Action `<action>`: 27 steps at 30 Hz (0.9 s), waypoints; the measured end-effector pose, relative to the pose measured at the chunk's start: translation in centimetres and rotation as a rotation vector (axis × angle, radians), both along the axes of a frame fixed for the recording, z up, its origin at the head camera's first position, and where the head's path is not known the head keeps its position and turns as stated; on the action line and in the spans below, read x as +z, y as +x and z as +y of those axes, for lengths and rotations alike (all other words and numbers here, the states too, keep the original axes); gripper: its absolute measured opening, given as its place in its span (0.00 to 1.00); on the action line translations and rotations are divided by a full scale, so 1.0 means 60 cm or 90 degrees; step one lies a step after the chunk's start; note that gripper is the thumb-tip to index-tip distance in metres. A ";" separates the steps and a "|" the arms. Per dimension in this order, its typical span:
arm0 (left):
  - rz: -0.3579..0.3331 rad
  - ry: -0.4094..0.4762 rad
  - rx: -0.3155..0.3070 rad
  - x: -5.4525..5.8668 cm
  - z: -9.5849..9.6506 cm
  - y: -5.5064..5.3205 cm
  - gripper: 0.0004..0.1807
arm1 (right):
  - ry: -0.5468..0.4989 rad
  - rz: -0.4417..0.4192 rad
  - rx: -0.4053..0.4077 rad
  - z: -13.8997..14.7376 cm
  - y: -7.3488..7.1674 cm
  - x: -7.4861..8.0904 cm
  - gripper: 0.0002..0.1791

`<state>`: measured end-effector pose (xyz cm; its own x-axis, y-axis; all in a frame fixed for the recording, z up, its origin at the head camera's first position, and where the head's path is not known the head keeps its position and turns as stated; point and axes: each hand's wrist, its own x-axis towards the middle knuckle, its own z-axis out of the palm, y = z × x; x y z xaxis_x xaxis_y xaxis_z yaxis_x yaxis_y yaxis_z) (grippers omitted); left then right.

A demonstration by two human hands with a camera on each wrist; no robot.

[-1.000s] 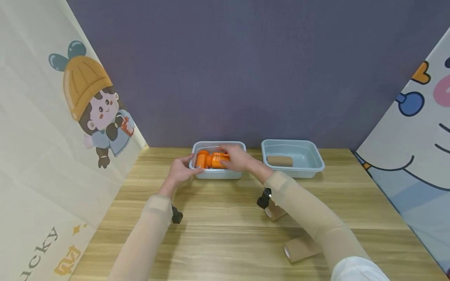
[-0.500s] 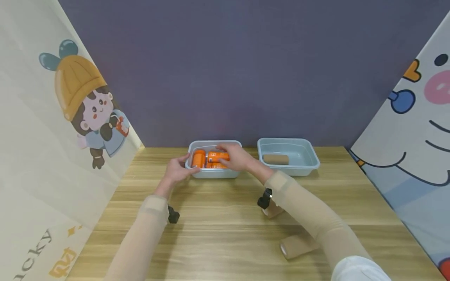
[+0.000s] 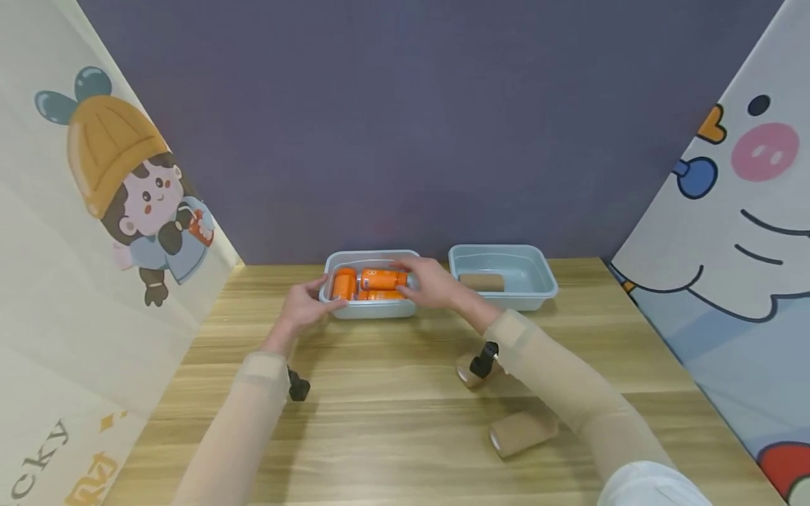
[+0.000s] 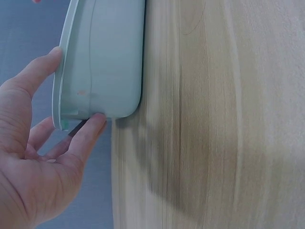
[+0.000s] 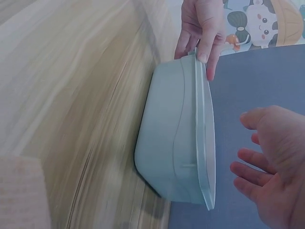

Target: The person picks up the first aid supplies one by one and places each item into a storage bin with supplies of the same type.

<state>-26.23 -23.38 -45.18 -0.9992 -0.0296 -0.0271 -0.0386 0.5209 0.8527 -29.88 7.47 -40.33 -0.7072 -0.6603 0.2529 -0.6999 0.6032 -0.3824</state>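
Observation:
A pale blue plastic container stands at the back of the table, left of the middle. Several orange cylinders that look like cans lie on their sides in it. My left hand grips its left end, thumb on the rim and fingertips against the outer wall, as the left wrist view shows. Over the container's right end is my right hand, fingers loosely bent beside the upper can. In the right wrist view that hand appears apart from the rim, and nothing shows between its fingers.
A second pale blue container stands to the right, with a brown cylinder inside. Two more brown cylinders with pale ends lie on the wooden table, partly under my right arm. A dark wall rises behind.
My right hand has let go of an orange can and drawn slightly to the right of it. The left hand keeps its hold. The head view has swung right, shifting everything leftward.

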 end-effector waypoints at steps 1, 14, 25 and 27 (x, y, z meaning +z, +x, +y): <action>0.001 0.001 -0.002 0.000 0.000 0.000 0.49 | 0.002 -0.002 -0.003 0.002 0.001 0.000 0.29; -0.002 0.002 0.001 0.003 0.001 0.000 0.50 | -0.005 0.013 -0.024 0.026 0.005 -0.002 0.29; -0.016 0.001 0.000 0.001 0.001 0.001 0.51 | -0.011 0.014 -0.030 0.056 -0.001 -0.011 0.30; -0.021 0.005 -0.001 0.001 0.000 0.002 0.51 | -0.008 0.015 -0.032 0.060 -0.001 -0.011 0.31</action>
<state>-26.09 -23.36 -45.14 -0.9978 -0.0284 -0.0600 -0.0661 0.5141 0.8552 -29.97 11.05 -40.96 -0.7335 -0.6202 0.2781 -0.6774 0.6333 -0.3743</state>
